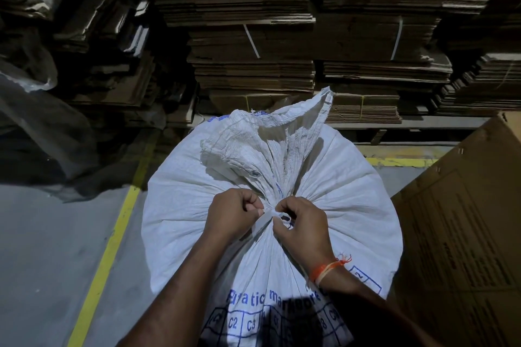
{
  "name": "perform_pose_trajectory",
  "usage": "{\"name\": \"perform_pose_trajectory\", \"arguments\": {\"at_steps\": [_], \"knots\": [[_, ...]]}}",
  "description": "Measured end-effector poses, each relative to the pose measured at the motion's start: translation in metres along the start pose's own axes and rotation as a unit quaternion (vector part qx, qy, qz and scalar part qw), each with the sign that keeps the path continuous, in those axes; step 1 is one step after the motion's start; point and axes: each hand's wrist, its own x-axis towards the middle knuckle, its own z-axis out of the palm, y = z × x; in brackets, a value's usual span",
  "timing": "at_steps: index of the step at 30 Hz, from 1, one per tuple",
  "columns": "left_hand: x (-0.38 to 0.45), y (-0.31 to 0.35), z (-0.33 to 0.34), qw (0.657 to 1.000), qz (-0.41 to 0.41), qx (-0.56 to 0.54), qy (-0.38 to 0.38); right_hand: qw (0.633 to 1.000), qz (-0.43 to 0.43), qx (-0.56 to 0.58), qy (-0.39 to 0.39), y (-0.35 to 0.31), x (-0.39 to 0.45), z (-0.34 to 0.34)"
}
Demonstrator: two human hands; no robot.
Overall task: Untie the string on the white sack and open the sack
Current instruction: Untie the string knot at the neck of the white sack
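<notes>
A full white woven sack [352,205] with blue print stands upright on the floor in front of me. Its neck is gathered tight, and the loose top flap [270,135] fans out above the gather. A white flat string [269,215] is tied around the neck. My left hand [232,214] pinches one strand of the string on the left of the knot. My right hand [303,227] pinches the knot's loop on the right. An orange thread band circles my right wrist.
Tall stacks of flattened cardboard [253,45] fill the background. A large brown carton [462,234] stands close on the right of the sack. Clear plastic sheeting [42,121] lies at the left. A yellow floor line [110,248] runs along the grey floor.
</notes>
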Motion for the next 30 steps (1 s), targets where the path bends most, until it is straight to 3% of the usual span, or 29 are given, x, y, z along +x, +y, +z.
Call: {"name": "perform_pose_trajectory", "arguments": {"at_steps": [30], "knots": [[0.0014,-0.0026,0.0005,1.0,0.002,0.0,0.003,1.0,0.001,0.016,0.011,-0.0005,0.0005,-0.0003]]}}
